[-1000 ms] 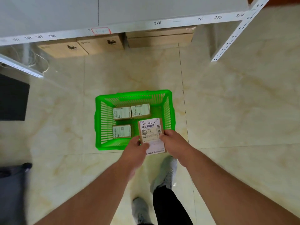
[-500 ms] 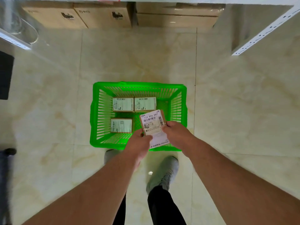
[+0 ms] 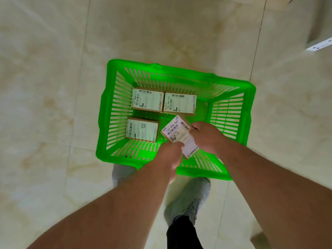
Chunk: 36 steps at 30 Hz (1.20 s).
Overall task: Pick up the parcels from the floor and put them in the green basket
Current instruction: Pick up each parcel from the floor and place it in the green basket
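A bright green basket (image 3: 175,74) with slatted walls sits on the pale marble-patterned floor, its far right corner turned slightly away from me. Three brown cardboard parcels lie flat on its bottom, white labels up: one (image 3: 147,99) at the far left corner, a second (image 3: 179,103) just beside it along the far wall, nearly touching, and a third (image 3: 142,129) by the left wall nearer me. I hold a fourth parcel (image 3: 177,133) tilted above the basket's near right part, my left hand (image 3: 169,154) at its near corner, my right hand (image 3: 206,136) at its right edge; its label reads "133 R06 0A7".
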Tool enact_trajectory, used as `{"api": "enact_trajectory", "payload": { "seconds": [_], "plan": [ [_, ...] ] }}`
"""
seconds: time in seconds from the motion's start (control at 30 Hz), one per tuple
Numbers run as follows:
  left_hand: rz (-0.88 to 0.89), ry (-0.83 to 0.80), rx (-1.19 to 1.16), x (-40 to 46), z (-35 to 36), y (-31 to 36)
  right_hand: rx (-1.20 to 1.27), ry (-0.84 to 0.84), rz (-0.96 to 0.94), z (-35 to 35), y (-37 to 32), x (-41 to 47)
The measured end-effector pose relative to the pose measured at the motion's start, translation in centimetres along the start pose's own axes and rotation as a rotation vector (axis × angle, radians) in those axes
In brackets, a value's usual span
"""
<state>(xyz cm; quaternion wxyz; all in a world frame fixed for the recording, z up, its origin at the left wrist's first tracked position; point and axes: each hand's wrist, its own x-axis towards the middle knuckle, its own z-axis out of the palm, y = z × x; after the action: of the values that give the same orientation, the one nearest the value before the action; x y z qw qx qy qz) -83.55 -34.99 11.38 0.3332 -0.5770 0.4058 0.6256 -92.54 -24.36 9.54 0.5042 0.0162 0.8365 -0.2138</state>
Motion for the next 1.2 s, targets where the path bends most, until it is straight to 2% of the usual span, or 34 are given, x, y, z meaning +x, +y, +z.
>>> {"api": "enact_trajectory", "payload": {
  "seconds": [0.2,0.37,0.67,0.83,1.07,1.2],
  "plan": [
    [-0.124,-0.012,-0.368,4.8,-0.1,-0.1,-0.279,-0.052,-0.053,1.2,-1.3,3.2],
    [-0.177,-0.013,-0.467,7.7,-0.3,0.1,-0.436,-0.105,-0.070,2.8,-2.4,6.2],
    [-0.197,-0.016,-0.476,10.1,-1.0,-0.9,-0.420,-0.161,-0.063,5.6,-1.5,8.2],
    [-0.206,-0.029,-0.485,9.5,-1.1,-0.8,-0.310,-0.102,-0.078,6.0,-1.1,7.8],
    [-0.120,0.032,-0.199,4.3,-1.8,0.2,-0.035,0.057,-0.024,3.6,0.5,2.6],
    [0.025,0.059,0.100,-1.2,-1.0,1.4,0.213,0.144,0.031,1.7,1.8,-2.9]
  ]
}}
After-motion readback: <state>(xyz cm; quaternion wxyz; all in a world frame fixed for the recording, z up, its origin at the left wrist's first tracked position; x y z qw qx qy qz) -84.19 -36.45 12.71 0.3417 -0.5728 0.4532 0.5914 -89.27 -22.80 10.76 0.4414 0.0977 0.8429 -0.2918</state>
